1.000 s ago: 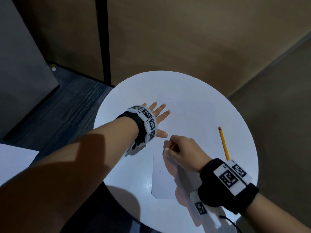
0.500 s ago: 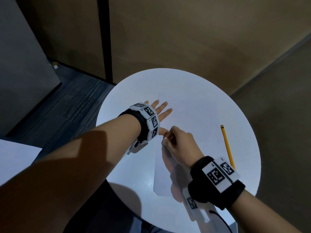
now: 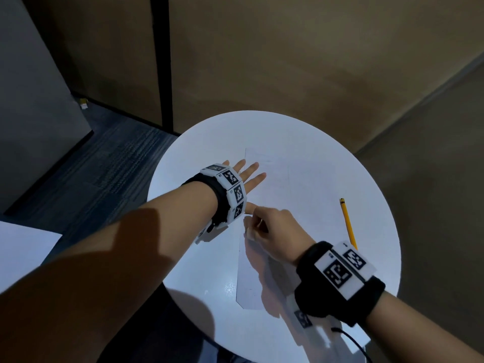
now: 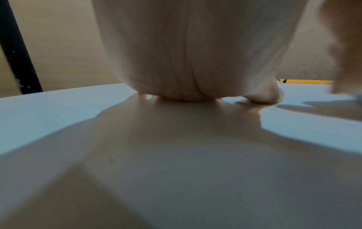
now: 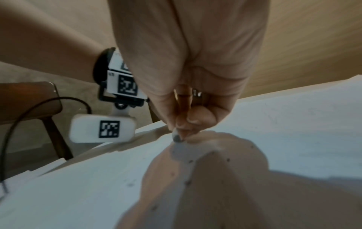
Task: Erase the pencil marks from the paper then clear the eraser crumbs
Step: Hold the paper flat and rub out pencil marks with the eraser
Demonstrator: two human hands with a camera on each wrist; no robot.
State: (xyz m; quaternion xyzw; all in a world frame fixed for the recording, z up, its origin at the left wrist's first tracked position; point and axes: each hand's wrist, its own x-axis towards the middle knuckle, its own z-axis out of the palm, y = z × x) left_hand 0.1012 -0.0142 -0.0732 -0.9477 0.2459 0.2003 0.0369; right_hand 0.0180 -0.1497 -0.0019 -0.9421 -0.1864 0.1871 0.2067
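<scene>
Where your left hand lies flat with straight, spread fingers, it presses the white paper onto the round white table. The paper is pale, its pencil marks only faint lines near the far edge. Your right hand sits near the paper's left edge, just beside your left thumb, fingers curled and pinched on a small white eraser whose tip looks grey and meets the sheet. Only your right wrist view shows that tip and the dark crumbs scattered on the paper below it; the head view hides the eraser inside your fist. A yellow pencil lies on the table, right of the paper.
</scene>
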